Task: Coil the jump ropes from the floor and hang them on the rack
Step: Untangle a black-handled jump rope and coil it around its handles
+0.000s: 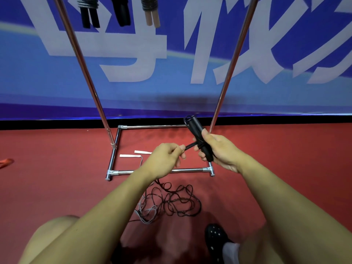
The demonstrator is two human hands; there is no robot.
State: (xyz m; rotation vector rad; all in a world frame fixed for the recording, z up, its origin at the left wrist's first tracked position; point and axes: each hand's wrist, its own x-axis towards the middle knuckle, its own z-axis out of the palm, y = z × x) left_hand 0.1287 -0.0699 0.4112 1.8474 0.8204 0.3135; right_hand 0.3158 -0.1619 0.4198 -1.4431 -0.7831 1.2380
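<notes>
A red floor [57, 187] spread below and around the grip. Beyond it, past a black baseboard strip [57, 125], rose a blue banner wall [28, 73] bearing large pale characters [122, 54].

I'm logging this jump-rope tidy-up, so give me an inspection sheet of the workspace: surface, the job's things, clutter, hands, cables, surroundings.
Surface: red floor, the rack's chrome base frame standing on it.
Job's things: black handles held together, dark cord wrapped round them; its loose dark cord tangled on the floor; white handles lying inside the base frame, their grey cord trailing toward the person; three coiled ropes hanging at the top.
Clutter: orange strap at the left edge.
Hands: left hand pinches the cord; right hand grips the black handles.
Cables: nothing seen besides the rope cords.
Surroundings: blue banner with large white characters behind the rack; a black shoe below.
</notes>
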